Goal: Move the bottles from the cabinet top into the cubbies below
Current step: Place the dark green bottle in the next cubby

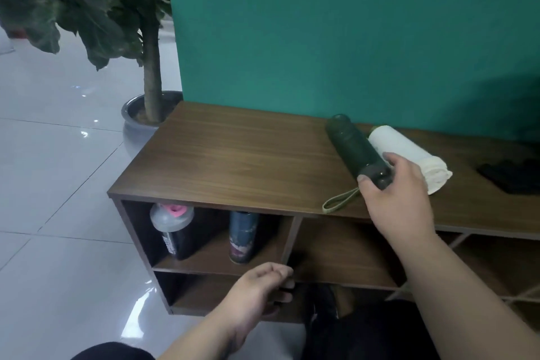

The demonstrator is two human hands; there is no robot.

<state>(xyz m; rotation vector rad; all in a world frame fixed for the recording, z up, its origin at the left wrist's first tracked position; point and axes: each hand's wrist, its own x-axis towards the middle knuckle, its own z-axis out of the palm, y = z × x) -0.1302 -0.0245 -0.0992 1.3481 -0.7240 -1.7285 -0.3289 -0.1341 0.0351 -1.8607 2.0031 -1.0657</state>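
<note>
A dark green bottle (352,147) lies on its side on the brown wooden cabinet top (233,155), its olive strap (339,202) trailing toward the front edge. My right hand (400,193) is wrapped around its near cap end. In the upper left cubby (210,260) stand a shaker bottle with a grey lid and pink cap (174,229) and a dark blue patterned bottle (244,237). My left hand (260,289) hangs loosely curled in front of the shelf edge below that cubby, with nothing in it.
A rolled white towel (409,155) lies right behind the green bottle, and a black object (514,175) sits at the far right of the top. A potted tree (152,67) stands left of the cabinet on glossy floor tiles. A teal wall rises behind.
</note>
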